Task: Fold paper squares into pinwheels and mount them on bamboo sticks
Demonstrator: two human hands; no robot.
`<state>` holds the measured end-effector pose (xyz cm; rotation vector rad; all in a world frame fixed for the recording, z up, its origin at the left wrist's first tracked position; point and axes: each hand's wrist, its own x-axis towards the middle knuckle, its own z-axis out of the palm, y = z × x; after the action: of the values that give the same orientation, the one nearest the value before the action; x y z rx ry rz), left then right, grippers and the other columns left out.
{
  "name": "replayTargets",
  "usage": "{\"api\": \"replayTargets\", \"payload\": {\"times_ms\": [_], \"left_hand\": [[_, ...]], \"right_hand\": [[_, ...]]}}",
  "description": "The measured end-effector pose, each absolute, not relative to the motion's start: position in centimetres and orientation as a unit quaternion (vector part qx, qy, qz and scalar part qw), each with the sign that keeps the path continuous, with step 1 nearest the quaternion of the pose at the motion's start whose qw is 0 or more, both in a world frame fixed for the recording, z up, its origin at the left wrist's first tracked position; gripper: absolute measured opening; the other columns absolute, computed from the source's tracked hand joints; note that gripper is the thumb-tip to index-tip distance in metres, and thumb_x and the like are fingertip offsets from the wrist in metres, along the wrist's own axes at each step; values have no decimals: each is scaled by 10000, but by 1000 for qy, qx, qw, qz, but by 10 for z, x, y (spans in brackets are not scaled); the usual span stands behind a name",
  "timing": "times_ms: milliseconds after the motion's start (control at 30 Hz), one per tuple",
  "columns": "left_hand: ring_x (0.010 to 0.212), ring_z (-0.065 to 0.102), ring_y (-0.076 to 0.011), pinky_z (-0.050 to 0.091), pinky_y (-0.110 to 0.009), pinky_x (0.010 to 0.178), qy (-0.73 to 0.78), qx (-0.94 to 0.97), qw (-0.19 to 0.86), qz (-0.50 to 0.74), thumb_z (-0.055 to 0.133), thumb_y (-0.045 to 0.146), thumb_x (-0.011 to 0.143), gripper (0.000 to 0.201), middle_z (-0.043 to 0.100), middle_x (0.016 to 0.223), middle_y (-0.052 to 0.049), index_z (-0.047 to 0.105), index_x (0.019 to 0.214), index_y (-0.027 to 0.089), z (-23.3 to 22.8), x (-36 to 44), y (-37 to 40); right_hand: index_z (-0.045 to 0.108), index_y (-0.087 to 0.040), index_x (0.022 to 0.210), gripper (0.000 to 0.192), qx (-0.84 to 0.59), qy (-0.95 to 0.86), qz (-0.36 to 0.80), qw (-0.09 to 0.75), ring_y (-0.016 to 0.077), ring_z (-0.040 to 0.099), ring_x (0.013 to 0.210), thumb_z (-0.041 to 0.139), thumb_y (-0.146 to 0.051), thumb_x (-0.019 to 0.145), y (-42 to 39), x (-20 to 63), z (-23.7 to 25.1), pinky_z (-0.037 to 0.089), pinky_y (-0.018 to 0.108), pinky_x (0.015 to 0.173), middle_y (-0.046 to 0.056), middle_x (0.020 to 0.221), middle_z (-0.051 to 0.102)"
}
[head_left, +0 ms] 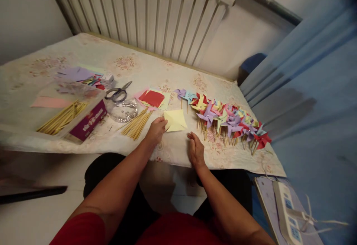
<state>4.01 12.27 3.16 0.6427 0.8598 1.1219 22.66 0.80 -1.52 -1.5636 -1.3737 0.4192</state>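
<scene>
My left hand [156, 129] pinches the left edge of a pale yellow square of paper [176, 121], which has cuts running in from its corners. Just right of and below that paper, my right hand [196, 150] is held loosely with its fingers slightly curved and nothing visible in it. Thin wooden sticks [136, 124] lie in a loose bundle left of my left hand. Behind it is a stack of coloured paper squares, a red square [153, 98] on top. Many finished paper pinwheels [232, 124] on sticks crowd the table to the right.
A round clear dish [124, 110] holds small shiny pieces beside scissors [118, 92]. At left, a clear plastic box [96, 92] contains more sticks; purple paper [74, 74] lies behind it. A power strip [287, 213] with cables sits at lower right, near a blue curtain [312, 89].
</scene>
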Motion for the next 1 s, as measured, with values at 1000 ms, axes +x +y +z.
{"api": "replayTargets", "payload": {"times_ms": [1000], "left_hand": [[626, 600, -138, 496, -279, 673, 370, 350, 746, 429, 640, 193, 705, 105, 632, 684, 20, 590, 795, 172, 25, 42, 127]], "right_hand": [[725, -183, 921, 383, -505, -359, 537, 572, 311, 692, 1047, 812, -450, 661, 67, 202, 34, 546, 454, 948, 84, 997, 772]]}}
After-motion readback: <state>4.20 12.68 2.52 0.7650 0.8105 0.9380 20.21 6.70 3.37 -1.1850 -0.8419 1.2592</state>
